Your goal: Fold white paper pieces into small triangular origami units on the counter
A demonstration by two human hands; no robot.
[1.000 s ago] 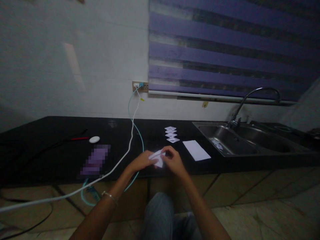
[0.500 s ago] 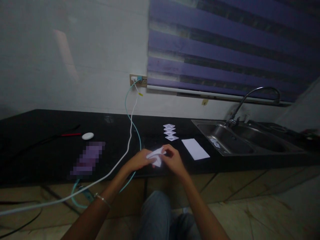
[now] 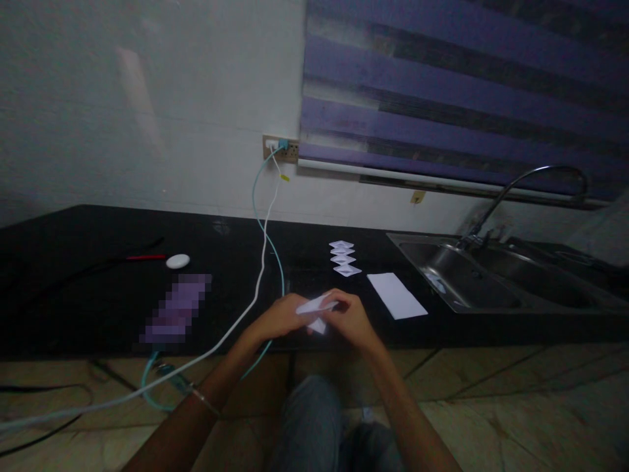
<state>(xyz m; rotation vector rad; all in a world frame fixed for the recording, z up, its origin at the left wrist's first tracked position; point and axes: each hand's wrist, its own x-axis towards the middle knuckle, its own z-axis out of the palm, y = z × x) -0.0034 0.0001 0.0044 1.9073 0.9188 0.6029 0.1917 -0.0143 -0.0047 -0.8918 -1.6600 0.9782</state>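
Both of my hands meet over the front edge of a black countertop. My left hand and my right hand pinch a small folded piece of white paper between their fingers. Just behind them, a row of several small folded white paper shapes lies on the counter. A flat white sheet of paper lies to the right of that row.
A steel sink with a curved tap is set in the counter at right. A white cable and a teal cable run from a wall socket across the counter. A small white oval object and a blurred purple patch lie left.
The folded paper has been flattened and turned between my fingers. My head has shifted slightly, so the scene sits a little further right.
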